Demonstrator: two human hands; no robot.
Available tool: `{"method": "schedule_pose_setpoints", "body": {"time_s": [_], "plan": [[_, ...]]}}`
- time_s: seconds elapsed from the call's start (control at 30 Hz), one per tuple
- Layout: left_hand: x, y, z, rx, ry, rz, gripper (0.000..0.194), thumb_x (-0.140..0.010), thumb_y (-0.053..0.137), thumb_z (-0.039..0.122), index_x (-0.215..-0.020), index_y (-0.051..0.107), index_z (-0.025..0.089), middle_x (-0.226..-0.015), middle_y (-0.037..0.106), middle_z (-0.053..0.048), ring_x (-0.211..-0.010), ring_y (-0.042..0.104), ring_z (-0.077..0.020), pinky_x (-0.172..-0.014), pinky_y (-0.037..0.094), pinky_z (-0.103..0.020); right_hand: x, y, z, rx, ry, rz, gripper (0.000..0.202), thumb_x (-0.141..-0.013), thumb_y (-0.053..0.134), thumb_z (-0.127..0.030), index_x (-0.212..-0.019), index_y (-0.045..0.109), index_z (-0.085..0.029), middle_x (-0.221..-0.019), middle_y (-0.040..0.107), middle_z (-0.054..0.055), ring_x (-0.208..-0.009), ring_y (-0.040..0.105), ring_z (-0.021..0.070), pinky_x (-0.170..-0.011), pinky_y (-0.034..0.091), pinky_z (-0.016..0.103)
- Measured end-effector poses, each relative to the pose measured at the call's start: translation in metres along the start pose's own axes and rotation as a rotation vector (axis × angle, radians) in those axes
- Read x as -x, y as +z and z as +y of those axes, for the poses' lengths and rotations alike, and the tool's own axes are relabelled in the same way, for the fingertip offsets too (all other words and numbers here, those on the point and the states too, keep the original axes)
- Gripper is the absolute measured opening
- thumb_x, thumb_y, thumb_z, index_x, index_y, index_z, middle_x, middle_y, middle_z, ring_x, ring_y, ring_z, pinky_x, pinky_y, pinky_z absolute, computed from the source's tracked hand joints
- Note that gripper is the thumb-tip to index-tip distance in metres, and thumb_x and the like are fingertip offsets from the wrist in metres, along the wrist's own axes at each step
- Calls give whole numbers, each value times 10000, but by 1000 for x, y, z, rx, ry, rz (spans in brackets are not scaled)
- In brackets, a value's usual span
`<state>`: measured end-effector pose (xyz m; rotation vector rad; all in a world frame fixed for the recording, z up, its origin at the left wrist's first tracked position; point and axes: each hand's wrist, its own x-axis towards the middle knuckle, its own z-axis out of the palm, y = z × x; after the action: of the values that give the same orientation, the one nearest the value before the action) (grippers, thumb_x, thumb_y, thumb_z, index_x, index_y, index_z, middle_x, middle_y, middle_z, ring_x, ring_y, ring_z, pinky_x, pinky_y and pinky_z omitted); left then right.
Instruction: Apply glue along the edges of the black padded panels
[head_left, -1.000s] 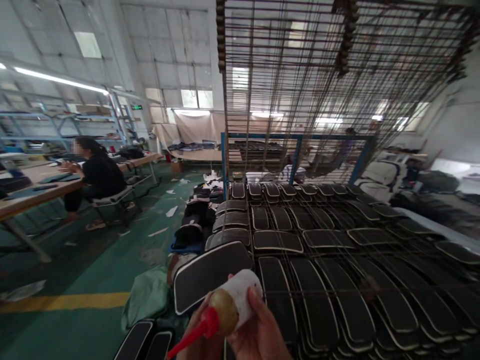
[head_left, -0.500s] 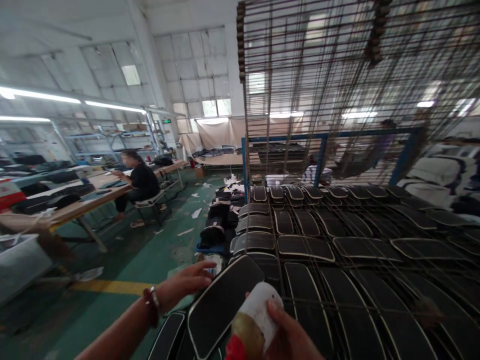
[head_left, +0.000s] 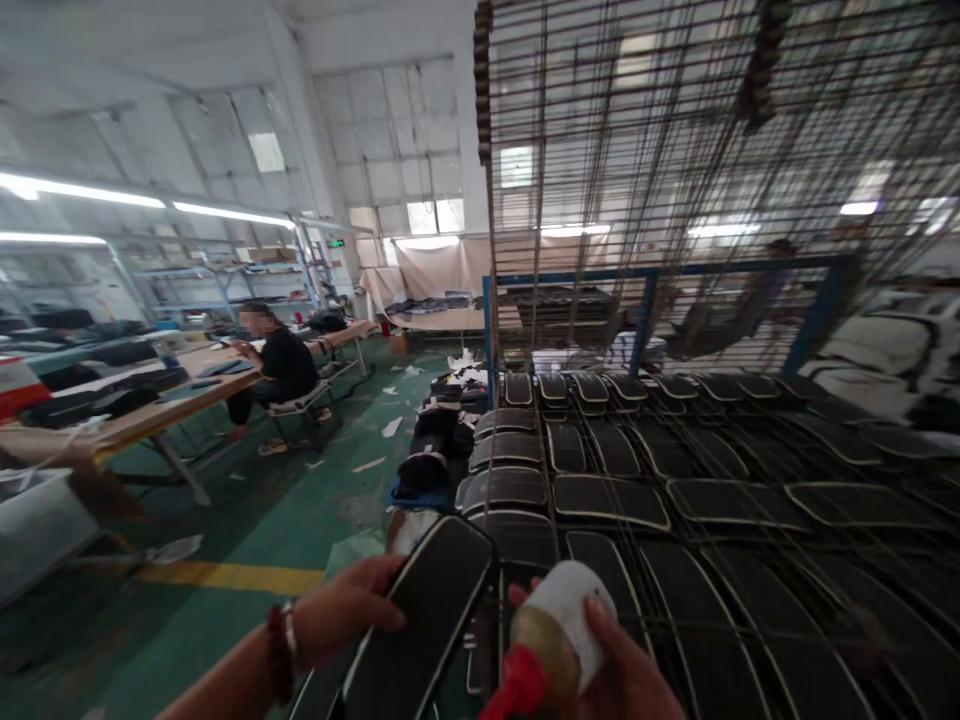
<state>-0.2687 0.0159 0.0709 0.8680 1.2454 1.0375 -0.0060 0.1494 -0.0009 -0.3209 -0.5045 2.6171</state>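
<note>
A factory workshop — wire drying racks (head_left: 675, 150), long worktables (head_left: 150, 410), stacked black pads (head_left: 607, 500).

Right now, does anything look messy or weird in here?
Yes. White scraps lie scattered over the green floor, and dark pieces sit heaped in a pile beside the rack. The left hand grips one black pad; the right hand holds a red-tipped bottle.

The hall is dim, lit by long white fluorescent tube lights (head_left: 82, 193) at far left and pale daylight from translucent wall windows (head_left: 431, 215) far off. Both glare and wash out. The near bottom edge is motion-blurred, straight lines bend toward the edges, and the dark wire mesh rack (head_left: 675, 150) looks smeared.
</note>
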Motion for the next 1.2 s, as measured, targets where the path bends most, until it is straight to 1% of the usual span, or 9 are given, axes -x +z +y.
{"method": "schedule_pose_setpoints", "body": {"time_s": [0.07, 0.1, 0.17, 0.3, 0.4, 0.5, 0.73, 0.93, 1.2], "plan": [[13, -1, 1, 11, 10, -35, 434, -659, 679, 170, -1081, 751, 240, -915, 794, -14, -906, 713, -281, -847, 522, -371, 6, 12, -25, -36, -143, 84, 491, -684, 962, -391, -1059, 740, -164, -1035, 711, 114, -977, 667, 264, -704, 594, 265], [18, -1, 1, 13, -1, -59, 433, -692, 680, 189, -1116, 740, 246, -954, 794, -24, -931, 712, -292, -856, 520, -379, 8, 18, -37, -15, -214, 132, 457, -659, 978, -352, -1014, 749, -178, -998, 719, 98, -927, 677, 249, -662, 595, 247], [26, -2, 0, 15, -36, -108, 446, -716, 692, 211, -1157, 724, 264, -1023, 792, -32, -996, 703, -314, -880, 515, -391, 7, 29, -60, 54, -365, 192, 415, -630, 993, -302, -951, 754, -194, -969, 723, 71, -831, 681, 219, -670, 611, 264], [29, -2, -5, 35, -113, -188, 506, -729, 693, 211, -1224, 689, 321, -1146, 770, -18, -1088, 678, -337, -934, 501, -430, 2, 37, -82, 317, -500, 163, 347, -704, 949, -356, -903, 746, -157, -823, 700, 56, -658, 637, 174, -547, 597, 230], [27, -1, -6, 45, -144, -236, 513, -738, 690, 210, -1231, 683, 353, -1172, 765, -6, -1096, 679, -336, -942, 500, -439, -1, 34, -82, 417, -507, 131, 353, -733, 927, -370, -904, 734, -129, -779, 676, 60, -630, 617, 180, -446, 557, 208], [25, 0, -4, 38, -168, -236, 520, -740, 680, 202, -1232, 680, 372, -1165, 768, 3, -1088, 685, -332, -932, 506, -436, -2, 32, -81, 450, -491, 123, 365, -746, 917, -362, -922, 723, -109, -772, 669, 74, -617, 611, 191, -402, 532, 204], [14, -1, -3, 76, -145, -257, 524, -738, 677, 204, -1241, 680, 353, -1119, 781, 3, -1093, 682, -348, -933, 511, -445, -1, 28, -81, 458, -483, 138, 357, -757, 909, -356, -934, 719, -110, -776, 669, 79, -609, 614, 193, -393, 525, 199], [4, -4, -7, 124, -116, -209, 521, -719, 701, 209, -1231, 692, 304, -1139, 774, -27, -1034, 697, -321, -877, 534, -389, -3, 23, -78, 392, -539, 214, 358, -753, 915, -367, -916, 715, -119, -786, 667, 66, -637, 606, 181, -428, 537, 204], [-2, 5, -8, 200, -120, -193, 460, -741, 724, 235, -1201, 710, 253, -1097, 782, -75, -956, 723, -299, -814, 564, -364, -6, 20, -75, 364, -602, 294, 403, -731, 927, -374, -954, 702, -125, -827, 670, 73, -672, 607, 193, -438, 518, 205]]}}
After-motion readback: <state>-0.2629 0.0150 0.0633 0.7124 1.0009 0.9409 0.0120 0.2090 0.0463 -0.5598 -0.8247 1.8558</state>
